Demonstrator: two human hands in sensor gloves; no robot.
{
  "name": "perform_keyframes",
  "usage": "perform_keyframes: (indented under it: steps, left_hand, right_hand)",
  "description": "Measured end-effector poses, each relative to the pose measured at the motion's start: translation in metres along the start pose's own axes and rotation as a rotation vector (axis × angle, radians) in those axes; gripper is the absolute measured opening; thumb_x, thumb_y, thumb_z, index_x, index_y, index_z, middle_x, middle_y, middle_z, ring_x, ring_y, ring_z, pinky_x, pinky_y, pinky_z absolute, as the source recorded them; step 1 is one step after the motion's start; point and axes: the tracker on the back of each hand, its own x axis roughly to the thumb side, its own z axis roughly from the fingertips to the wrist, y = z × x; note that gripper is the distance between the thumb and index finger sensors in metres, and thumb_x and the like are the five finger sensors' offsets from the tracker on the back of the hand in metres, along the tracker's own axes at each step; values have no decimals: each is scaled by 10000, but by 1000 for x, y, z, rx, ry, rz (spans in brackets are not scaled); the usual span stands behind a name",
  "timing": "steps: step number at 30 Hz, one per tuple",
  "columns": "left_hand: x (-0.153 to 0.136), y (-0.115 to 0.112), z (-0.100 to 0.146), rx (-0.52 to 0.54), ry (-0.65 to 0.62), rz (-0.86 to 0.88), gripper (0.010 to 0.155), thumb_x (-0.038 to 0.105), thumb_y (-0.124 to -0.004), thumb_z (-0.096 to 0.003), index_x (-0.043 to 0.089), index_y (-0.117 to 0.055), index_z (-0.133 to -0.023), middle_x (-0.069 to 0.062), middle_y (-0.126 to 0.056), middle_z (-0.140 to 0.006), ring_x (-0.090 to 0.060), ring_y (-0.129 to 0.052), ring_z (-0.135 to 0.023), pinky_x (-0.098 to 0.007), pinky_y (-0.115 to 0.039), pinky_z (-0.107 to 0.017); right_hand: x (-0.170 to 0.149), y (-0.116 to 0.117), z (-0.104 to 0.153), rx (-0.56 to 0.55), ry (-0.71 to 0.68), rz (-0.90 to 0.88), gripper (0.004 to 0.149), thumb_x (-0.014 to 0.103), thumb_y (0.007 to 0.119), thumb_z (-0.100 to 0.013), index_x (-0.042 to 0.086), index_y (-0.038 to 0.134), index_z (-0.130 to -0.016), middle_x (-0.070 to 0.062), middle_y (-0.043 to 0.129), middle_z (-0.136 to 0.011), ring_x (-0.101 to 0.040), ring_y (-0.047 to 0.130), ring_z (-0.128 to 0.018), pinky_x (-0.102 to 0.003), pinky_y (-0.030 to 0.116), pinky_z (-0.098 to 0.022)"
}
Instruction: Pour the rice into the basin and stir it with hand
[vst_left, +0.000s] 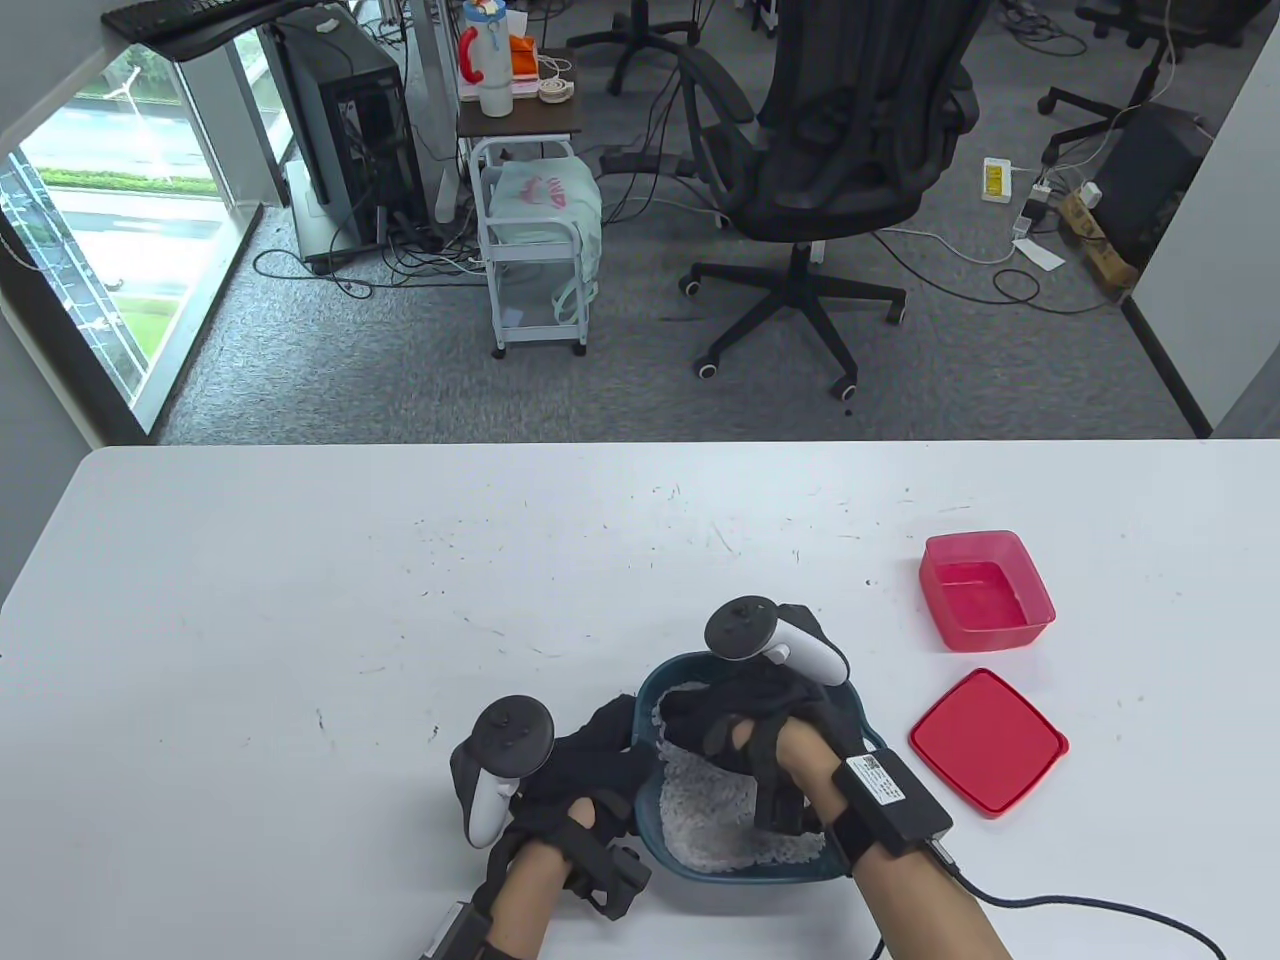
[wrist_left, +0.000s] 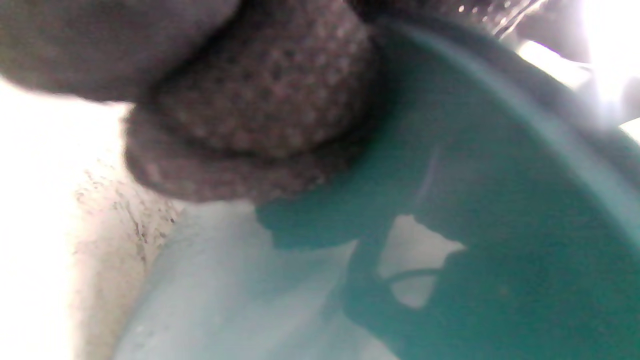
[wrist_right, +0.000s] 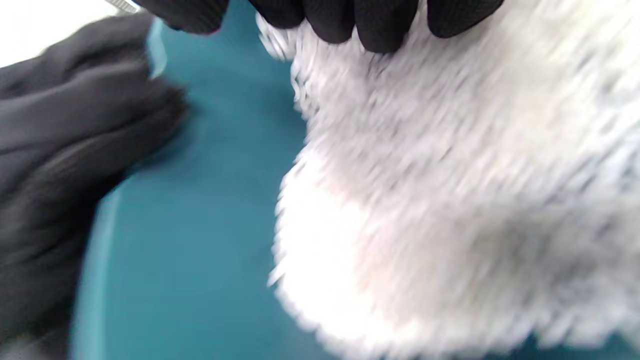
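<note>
A teal basin (vst_left: 850, 715) stands near the table's front edge with white rice (vst_left: 705, 820) heaped inside. My left hand (vst_left: 600, 745) holds the basin's left rim, fingers curled over it; in the left wrist view the gloved fingers (wrist_left: 250, 115) lie against the basin's outer wall (wrist_left: 500, 225). My right hand (vst_left: 735, 715) is down inside the basin over the rice. In the right wrist view its fingertips (wrist_right: 350, 22) dip into the blurred rice (wrist_right: 450, 200). The basin's inner wall (wrist_right: 200, 225) and the left hand (wrist_right: 60, 150) on the rim show at the left.
An empty red container (vst_left: 985, 590) stands to the right of the basin, its red lid (vst_left: 988, 742) lying flat in front of it. A cable (vst_left: 1100, 910) trails from my right wrist. The white table (vst_left: 300, 620) stretches left and back.
</note>
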Motion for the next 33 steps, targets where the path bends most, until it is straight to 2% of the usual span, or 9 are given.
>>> perform_keyframes:
  steps: [3, 5, 11, 15, 19, 24, 26, 30, 33]
  left_hand:
    - [1, 0, 1, 10, 3, -4, 678, 280, -871, -445, -36, -662, -1008, -344, -817, -905, -172, -1100, -77, -287, -972, -17]
    - [1, 0, 1, 31, 6, -6, 675, 285, -874, -442, -35, -674, -1002, -338, -832, -895, -168, -1100, -70, -283, -973, -11]
    - [1, 0, 1, 40, 15, -5, 668, 286, -876, -439, -31, -687, -996, -333, -844, -888, -166, -1102, -63, -280, -976, -6]
    - [1, 0, 2, 44, 19, -5, 666, 285, -875, -440, -31, -687, -996, -333, -843, -887, -167, -1102, -61, -280, -976, -7]
    - [1, -1, 2, 54, 20, -12, 664, 289, -874, -441, -29, -690, -994, -330, -849, -884, -162, -1103, -53, -273, -977, -1]
    - [2, -1, 2, 47, 10, -10, 664, 287, -872, -444, -30, -685, -997, -331, -841, -890, -165, -1099, -80, -278, -973, -6]
    - [2, -1, 2, 41, 5, -13, 665, 282, -872, -444, -34, -682, -998, -337, -838, -890, -171, -1100, -56, -283, -972, -9]
    - [1, 0, 2, 31, -4, -19, 666, 280, -873, -443, -34, -679, -998, -337, -835, -891, -167, -1102, -65, -282, -974, -12]
    - [1, 0, 2, 29, -6, -18, 668, 282, -874, -442, -35, -680, -998, -337, -837, -890, -165, -1104, -69, -283, -975, -13]
  right_hand:
    - [-4, -3, 7, -70, 222, 236, 630, 392, 739, -368, 43, 726, -893, -246, 793, -881, -490, 837, -739, -648, 678, -501]
    - [-8, 1, 10, -44, 350, 391, 641, 399, 735, -364, 25, 720, -885, -260, 827, -838, -477, 889, -675, -609, 740, -452]
    - [-10, 27, 18, 105, 403, 503, 652, 417, 752, -341, -96, 859, -729, -313, 1019, -575, -469, 1052, -354, -575, 843, -232]
    - [-6, 43, 20, 250, 288, 444, 651, 424, 767, -318, -124, 923, -633, -311, 1077, -454, -460, 1081, -235, -570, 856, -157]
    - [3, 48, 18, 330, 20, 268, 652, 425, 766, -321, -96, 902, -689, -317, 1052, -506, -475, 1060, -290, -582, 841, -201]
    - [5, 43, 7, 391, -154, -3, 664, 391, 760, -338, -50, 759, -834, -290, 897, -785, -509, 958, -584, -616, 790, -397]
    - [6, 35, 4, 346, -169, -42, 666, 383, 747, -348, -1, 679, -888, -258, 794, -876, -485, 868, -707, -628, 721, -481]
    - [5, 19, -2, 176, -110, -50, 676, 396, 727, -364, 74, 577, -939, -200, 660, -960, -444, 726, -834, -636, 642, -545]
    - [2, 9, 0, 16, -18, 36, 659, 397, 721, -372, 92, 591, -942, -188, 659, -959, -448, 717, -832, -641, 623, -548]
